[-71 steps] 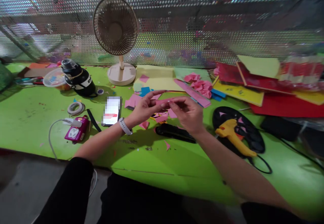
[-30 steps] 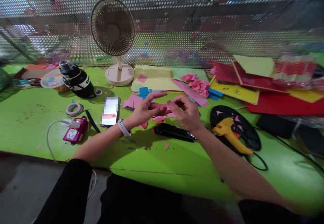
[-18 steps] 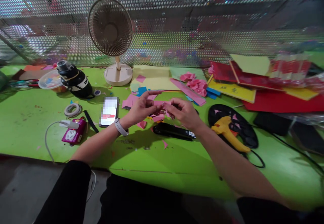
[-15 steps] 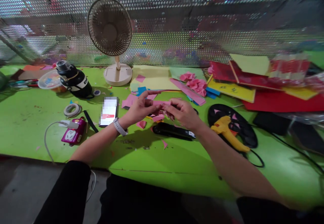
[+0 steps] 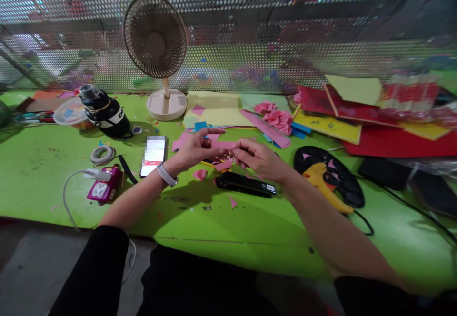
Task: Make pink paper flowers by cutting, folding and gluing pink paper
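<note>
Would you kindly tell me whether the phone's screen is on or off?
On: the phone near the left hand glows bright white, with a red bar low on its screen.

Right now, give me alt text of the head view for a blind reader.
A person's left hand and right hand hold pink paper over a green table strewn with scraps. A long black tool lies close by, a phone to the left, a yellow glue gun to the right, a fan behind.

Seen from here, the left hand (image 5: 194,152) and right hand (image 5: 262,160) hide the ends of a pink paper strip (image 5: 224,144); the right forearm (image 5: 317,223) masks part of a glue gun (image 5: 323,187). A phone screen (image 5: 155,150) is blurred, a red sheet (image 5: 396,144) cut off.
</note>
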{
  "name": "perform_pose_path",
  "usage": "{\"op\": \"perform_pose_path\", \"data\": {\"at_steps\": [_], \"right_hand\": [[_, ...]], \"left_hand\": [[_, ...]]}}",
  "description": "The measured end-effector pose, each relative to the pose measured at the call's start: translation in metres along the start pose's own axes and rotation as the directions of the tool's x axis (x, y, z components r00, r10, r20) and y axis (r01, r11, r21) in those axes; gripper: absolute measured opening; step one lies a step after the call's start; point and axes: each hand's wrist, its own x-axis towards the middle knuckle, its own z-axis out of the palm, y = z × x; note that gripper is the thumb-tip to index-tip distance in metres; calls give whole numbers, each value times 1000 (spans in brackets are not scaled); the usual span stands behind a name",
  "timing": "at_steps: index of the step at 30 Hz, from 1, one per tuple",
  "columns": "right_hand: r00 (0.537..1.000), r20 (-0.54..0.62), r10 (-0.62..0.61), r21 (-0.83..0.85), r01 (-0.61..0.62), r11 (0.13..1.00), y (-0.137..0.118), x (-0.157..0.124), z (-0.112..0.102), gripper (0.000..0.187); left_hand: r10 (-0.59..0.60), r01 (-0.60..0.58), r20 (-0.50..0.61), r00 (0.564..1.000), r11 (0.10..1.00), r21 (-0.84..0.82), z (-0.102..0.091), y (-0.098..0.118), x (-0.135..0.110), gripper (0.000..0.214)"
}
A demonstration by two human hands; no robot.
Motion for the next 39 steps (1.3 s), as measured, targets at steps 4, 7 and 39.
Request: {"op": "perform_pose_path", "data": {"at_steps": [4,7,39], "right_hand": [[1000,-13,5,6,-5,1000,-1,-1,-2,31],[999,-26,21,51,-20,999,-1,0,-7,34],[827,-163,-538,-306,476,825,-3,-4,2,17]], "left_hand": [[-13,13,-4,1000,1000,8,-5,4,-1,60],[1,-1,-27,1000,1000,-7,-13,10,-2,60],[-91,88,-10,996,982,-165,0,-2,0,38]]}}
